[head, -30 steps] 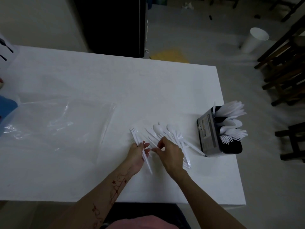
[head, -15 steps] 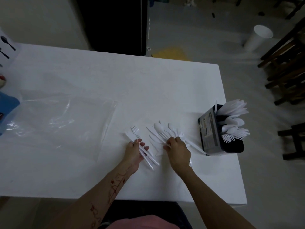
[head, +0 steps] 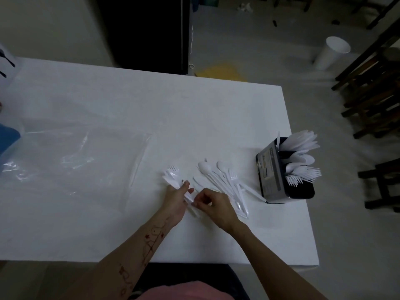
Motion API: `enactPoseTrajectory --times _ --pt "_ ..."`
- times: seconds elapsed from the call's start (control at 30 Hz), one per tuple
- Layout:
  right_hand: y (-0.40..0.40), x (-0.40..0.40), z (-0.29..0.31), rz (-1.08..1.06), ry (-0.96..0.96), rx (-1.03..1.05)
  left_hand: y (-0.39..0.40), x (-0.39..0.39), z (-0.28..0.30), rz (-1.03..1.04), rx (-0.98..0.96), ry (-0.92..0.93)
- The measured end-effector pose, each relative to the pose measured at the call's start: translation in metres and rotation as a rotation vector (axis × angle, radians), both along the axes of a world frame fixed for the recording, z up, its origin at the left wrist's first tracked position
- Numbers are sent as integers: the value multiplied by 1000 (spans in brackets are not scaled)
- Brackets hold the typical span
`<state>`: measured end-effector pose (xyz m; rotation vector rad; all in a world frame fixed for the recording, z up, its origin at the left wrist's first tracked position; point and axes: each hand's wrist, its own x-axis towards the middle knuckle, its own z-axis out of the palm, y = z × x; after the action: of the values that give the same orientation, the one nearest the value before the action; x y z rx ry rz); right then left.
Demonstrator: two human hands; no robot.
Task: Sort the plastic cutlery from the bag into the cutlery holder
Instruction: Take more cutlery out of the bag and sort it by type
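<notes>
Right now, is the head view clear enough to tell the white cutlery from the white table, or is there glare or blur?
Head view: dim and low in contrast, so the loose cutlery barely separates from the table; glare streaks on the plastic bag; wide-angle bending at the edges; the left hand and right hand slightly soft; the cutlery holder reads clearly.

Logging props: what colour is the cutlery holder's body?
Black cutlery holder, with a grey label panel; head view.

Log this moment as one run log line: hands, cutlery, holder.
left hand: grips forks | right hand: at their handles | loose pile: on table | holder: partly filled
</notes>
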<state>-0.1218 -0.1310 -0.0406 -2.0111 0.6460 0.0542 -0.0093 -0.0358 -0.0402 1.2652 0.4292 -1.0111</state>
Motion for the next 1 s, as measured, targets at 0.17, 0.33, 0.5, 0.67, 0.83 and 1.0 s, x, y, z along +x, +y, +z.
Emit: enactPoseTrajectory --times 0.17,0.33,0.5,0.67,0.83,1.0 --pt "-13 -17 -6 -253 216 -359 -1 0 1 88 72 -5" --pt "-19 -21 -12 -124 381 -595 2 -2 3 101 80 30" --pt "-14 -10 -7 -204 303 -516 4 -2 6 44 56 107" --pt "-16 -12 -3 -285 177 -401 6 -1 5 61 2 158" --pt "-4 -2 9 -94 63 -326 5 -1 5 -51 -82 174" --pt "0 -2 7 -57 79 -302 4 0 3 76 -17 142"
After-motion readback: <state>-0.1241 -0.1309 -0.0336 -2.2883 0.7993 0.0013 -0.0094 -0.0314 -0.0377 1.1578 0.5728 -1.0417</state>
